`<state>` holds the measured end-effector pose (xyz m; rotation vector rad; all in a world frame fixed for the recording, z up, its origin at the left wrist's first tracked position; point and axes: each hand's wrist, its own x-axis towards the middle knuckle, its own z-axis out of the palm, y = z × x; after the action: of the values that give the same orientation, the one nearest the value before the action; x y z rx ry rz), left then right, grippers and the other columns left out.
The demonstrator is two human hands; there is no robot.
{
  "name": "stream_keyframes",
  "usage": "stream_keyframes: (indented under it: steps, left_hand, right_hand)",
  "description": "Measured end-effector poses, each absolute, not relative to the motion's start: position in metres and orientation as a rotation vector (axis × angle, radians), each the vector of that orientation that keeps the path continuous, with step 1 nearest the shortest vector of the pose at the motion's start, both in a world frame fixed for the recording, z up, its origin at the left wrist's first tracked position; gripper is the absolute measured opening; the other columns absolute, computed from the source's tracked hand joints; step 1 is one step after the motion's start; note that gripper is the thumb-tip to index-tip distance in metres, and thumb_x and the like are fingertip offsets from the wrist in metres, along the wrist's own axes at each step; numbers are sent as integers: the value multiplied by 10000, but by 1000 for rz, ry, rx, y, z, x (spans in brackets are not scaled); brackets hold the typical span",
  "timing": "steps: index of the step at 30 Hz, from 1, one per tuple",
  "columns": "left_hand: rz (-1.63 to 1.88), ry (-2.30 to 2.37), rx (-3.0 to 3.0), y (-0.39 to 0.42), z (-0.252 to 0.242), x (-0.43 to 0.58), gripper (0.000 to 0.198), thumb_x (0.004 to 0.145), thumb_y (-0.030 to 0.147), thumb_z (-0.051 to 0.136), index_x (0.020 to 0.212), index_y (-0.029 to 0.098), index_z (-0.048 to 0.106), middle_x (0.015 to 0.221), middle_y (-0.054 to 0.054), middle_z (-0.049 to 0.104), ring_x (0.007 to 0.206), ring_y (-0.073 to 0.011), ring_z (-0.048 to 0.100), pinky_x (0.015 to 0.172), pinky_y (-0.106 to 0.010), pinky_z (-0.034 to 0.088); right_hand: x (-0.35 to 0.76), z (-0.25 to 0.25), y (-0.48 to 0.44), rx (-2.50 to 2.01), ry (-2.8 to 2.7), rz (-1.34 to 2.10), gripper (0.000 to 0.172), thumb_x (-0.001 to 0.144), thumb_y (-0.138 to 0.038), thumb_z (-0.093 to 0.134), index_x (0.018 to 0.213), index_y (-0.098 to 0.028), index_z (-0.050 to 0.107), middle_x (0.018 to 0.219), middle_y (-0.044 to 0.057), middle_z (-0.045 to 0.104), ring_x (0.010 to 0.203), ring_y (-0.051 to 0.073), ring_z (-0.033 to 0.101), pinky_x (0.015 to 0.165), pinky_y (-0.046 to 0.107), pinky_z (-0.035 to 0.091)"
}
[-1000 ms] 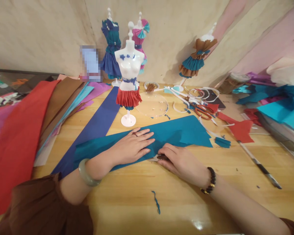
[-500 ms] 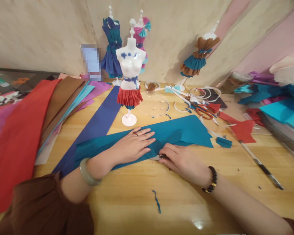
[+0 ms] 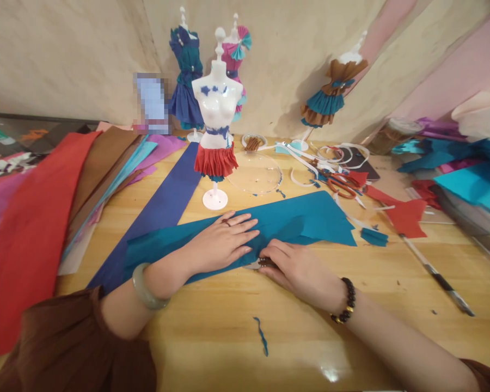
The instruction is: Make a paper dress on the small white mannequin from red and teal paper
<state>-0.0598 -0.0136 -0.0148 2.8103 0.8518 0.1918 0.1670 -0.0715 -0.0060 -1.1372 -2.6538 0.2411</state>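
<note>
A folded strip of teal crepe paper lies slantwise across the table before me. My left hand rests flat on it with fingers spread, holding it against the table. Closed around the dark handle of a small knife is my right hand, at the paper's near edge. The silver blade points left and meets the paper at the fold. Just behind the paper stands a white mannequin with a red pleated skirt and blue bits on chest and waist.
Three dressed mannequins stand at the wall, one in brown and teal. Red scissors lie among white strips at right, near a pen. Red, brown and purple paper is piled at left. A thin teal scrap lies in front.
My right hand has slid a little to the left with the knife along the paper's near edge. My left hand has stayed in place on the paper.
</note>
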Motion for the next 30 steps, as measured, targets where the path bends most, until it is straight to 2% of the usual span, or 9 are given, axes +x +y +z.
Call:
stream_keyframes:
  steps: [18,30]
  left_hand:
    - [204,843,2834,-13,-17,-59,450,1034,411,370,1419,216,496,1559,-27,405,1489,-184,259,1205,-379,176]
    - [195,838,2819,-14,-15,-60,449,1034,403,368,1414,207,505,1559,-31,402,1489,-186,259,1207,-386,180]
  right_hand:
    - [166,-8,-69,-1076,-2650,241,263,1009,-354,469,932,-155,623,850,62,673,726,175,648,630,281,477]
    - [163,-5,-70,-1089,-2668,269,257,1011,-347,465,944,-157,624,866,70,673,729,173,647,625,286,486]
